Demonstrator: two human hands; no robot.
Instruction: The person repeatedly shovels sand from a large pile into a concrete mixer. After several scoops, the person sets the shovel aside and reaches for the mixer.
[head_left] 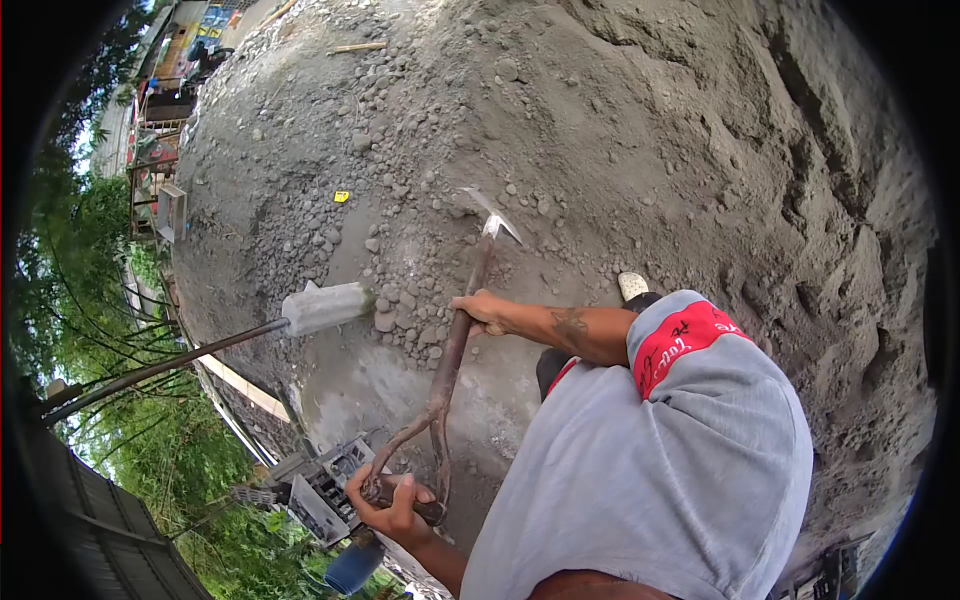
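Both my hands are closed on a shovel [462, 345] with a worn wooden shaft and a forked handle. My left hand [393, 507] wraps round the crosspiece at the handle's end. Partway down the shaft, my right hand [482, 312] grips it with the forearm stretched out. The shovel's metal blade [497, 222] appears nearly edge-on, close over the sandy, gravelly ground [560, 190]. A light-coloured shoe [632, 286] shows beside my right arm.
Loose stones [400, 300] lie beside the shovel. A pole with a pale, block-like end [325, 307] stands near them. A small yellow item [341, 197] rests on the gravel. Grey metal equipment [330, 490] and a blue drum [352, 567] sit past my left hand.
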